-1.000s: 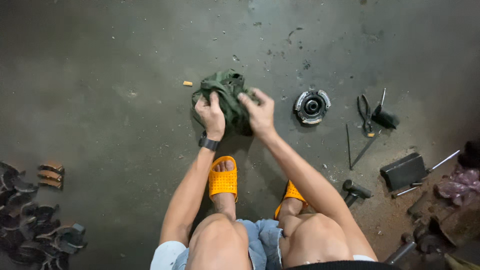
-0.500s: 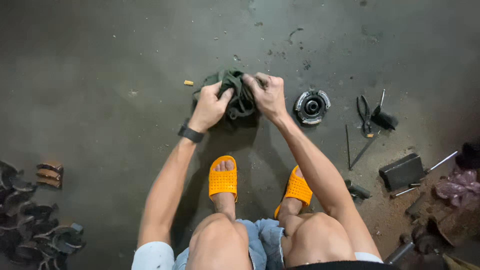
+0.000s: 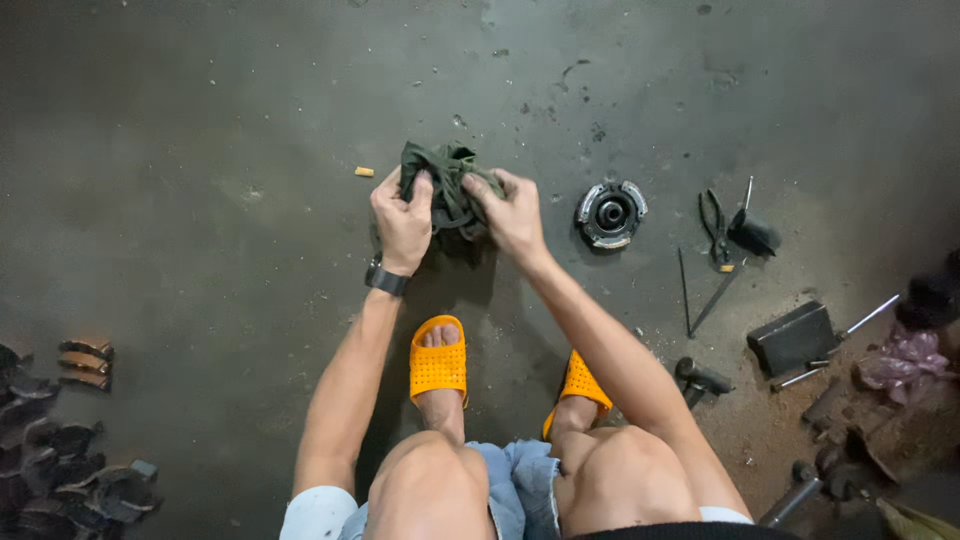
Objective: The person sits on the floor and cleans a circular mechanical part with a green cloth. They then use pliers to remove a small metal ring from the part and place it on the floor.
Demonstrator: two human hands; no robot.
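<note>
Both hands are bunched into a dark green rag (image 3: 447, 185) held low over the stained concrete floor (image 3: 200, 150), out in front of the orange slippers (image 3: 438, 362). The left hand (image 3: 402, 222), a black watch (image 3: 386, 279) on its wrist, has its fingers curled tight around the rag's left side, cloth bulging above the knuckles. The right hand (image 3: 512, 212) pinches the right side, thumb and fingers closed on the fabric, which sits wadded between the two. Just to the right lies a round metal clutch part (image 3: 610, 213); further right, pliers (image 3: 714, 228) and thin rods. A small butt-like scrap (image 3: 364, 172) rests left of the rag.
</note>
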